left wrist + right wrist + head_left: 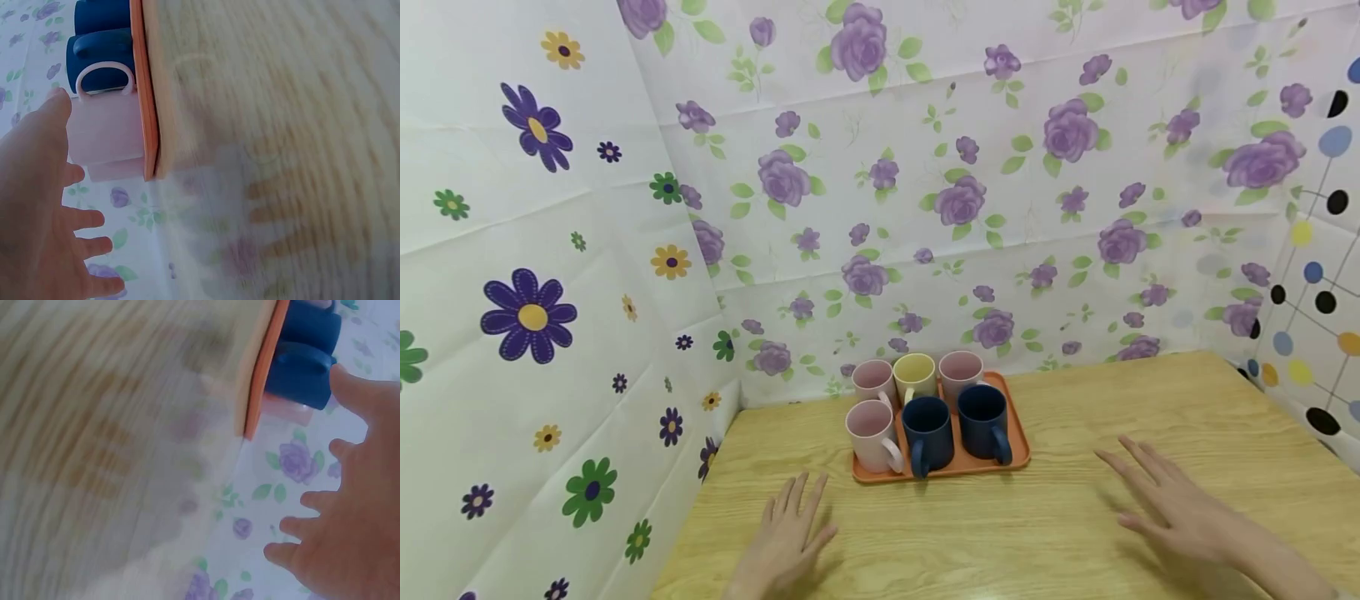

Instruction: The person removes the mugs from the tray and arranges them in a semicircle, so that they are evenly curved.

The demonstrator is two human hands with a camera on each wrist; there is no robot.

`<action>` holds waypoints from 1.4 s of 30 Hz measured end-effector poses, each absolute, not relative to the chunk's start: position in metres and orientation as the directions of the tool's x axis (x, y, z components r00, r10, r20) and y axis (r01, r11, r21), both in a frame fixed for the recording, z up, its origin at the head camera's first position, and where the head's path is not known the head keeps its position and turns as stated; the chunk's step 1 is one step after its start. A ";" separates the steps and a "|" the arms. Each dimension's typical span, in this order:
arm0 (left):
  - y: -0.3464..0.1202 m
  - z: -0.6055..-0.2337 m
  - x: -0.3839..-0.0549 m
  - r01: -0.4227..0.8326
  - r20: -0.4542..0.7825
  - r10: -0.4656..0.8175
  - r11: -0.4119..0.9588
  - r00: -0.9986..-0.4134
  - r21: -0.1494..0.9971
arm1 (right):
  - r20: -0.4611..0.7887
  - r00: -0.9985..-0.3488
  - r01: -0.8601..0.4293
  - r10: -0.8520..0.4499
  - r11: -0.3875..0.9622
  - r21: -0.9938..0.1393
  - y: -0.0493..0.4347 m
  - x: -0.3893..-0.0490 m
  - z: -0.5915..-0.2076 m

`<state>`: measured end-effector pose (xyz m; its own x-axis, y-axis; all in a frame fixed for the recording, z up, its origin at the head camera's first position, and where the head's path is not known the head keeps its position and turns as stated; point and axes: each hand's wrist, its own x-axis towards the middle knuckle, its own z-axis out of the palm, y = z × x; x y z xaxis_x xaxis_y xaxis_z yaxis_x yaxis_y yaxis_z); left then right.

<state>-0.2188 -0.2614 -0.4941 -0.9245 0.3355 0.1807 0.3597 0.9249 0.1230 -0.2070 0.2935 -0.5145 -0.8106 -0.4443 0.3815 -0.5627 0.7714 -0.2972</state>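
Several mugs stand upright in two rows on an orange tray point(1017, 454) near the back of the table. In the front row are a pink mug point(871, 437), a dark blue mug point(931, 433) and a second dark blue mug point(981, 423). Behind them stand a pink mug point(874, 379), a yellow mug point(915, 372) and another pink mug point(961, 372). My left hand point(784, 533) is over the table, front left of the tray, fingers spread and holding nothing. Farther off on the right, my right hand point(1183, 508) also has spread fingers and is without any object.
The wooden table point(955, 542) runs back to a wall cloth point(910, 208) with purple roses. A flower-patterned cloth point(602, 375) hangs along the left side, and a dotted cloth point(1311, 333) along the right.
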 end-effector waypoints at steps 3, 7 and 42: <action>-0.262 -0.493 -0.219 0.346 0.160 0.321 0.922 -0.934 0.172 | 0.376 -0.816 -0.565 -0.439 0.743 -0.358 0.288 -0.209 -0.511; -0.264 -0.492 -0.219 0.329 0.142 0.303 0.917 -0.942 0.226 | 0.352 -0.822 -0.563 -0.447 0.734 -0.380 0.281 -0.213 -0.508; -0.239 -0.500 -0.270 0.115 0.110 0.040 0.526 -0.993 0.843 | 0.306 -0.937 -0.345 -0.169 0.308 -0.887 0.198 -0.253 -0.503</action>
<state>-0.2705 -0.2391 -0.4995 -0.9931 0.0404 0.1102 0.1149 0.5260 0.8427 -0.2530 0.1977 -0.5026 -0.9371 -0.1687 0.3056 -0.3447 0.3084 -0.8866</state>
